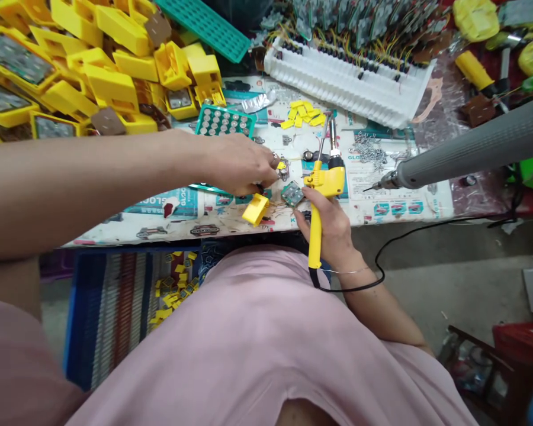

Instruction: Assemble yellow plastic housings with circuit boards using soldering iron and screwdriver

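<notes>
My right hand (333, 228) is wrapped round a yellow soldering gun (316, 231), its metal tip pointing away from me. Between the thumb and fingers of that same hand is a small green circuit board (292, 194). My left hand (240, 163) reaches in from the left, fingers curled and pointing down beside small parts; what they pinch, if anything, is hidden. Just below those fingers lies a yellow plastic housing (255, 209). A green tray of round metal parts (225, 120) is partly covered by my left hand.
Yellow housings (111, 77) are heaped at the left. Wired boards stand in a white ribbed holder (337, 77) at the back. Small yellow pieces (304, 112) and loose screws (368, 148) lie on the paper. A grey electric screwdriver (471, 145) juts in from the right; a black cable (382, 269) trails below.
</notes>
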`<state>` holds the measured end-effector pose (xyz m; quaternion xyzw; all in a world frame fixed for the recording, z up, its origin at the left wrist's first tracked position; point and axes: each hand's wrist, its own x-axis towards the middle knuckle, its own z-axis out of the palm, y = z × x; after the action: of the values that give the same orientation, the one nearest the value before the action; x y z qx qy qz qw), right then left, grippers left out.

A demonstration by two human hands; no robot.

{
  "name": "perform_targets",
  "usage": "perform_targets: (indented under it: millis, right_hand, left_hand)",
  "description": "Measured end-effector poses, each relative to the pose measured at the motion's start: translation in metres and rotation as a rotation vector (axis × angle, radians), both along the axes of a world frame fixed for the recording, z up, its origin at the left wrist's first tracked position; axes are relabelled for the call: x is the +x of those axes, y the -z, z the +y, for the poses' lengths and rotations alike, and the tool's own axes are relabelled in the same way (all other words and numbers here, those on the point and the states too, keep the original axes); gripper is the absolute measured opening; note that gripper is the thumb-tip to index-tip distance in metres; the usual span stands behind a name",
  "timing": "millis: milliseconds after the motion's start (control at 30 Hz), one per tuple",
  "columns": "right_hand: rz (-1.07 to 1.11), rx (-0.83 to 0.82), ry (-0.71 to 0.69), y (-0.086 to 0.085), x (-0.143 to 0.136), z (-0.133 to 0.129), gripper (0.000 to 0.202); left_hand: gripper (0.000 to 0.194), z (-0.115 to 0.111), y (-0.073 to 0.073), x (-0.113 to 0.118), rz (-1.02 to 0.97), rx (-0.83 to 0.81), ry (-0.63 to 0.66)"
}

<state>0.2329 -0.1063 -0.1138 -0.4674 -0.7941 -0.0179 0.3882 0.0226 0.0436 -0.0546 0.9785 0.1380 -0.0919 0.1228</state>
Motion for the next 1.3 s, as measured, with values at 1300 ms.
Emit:
perform_targets:
  millis: [1300]
  right_hand:
    - [0.053, -0.023, 0.060, -0.003, -0.009, -0.004, 0.056]
  left_hand:
    - [0.038, -0.044, -0.026, -0.024, -0.444, -0.304, -0.811]
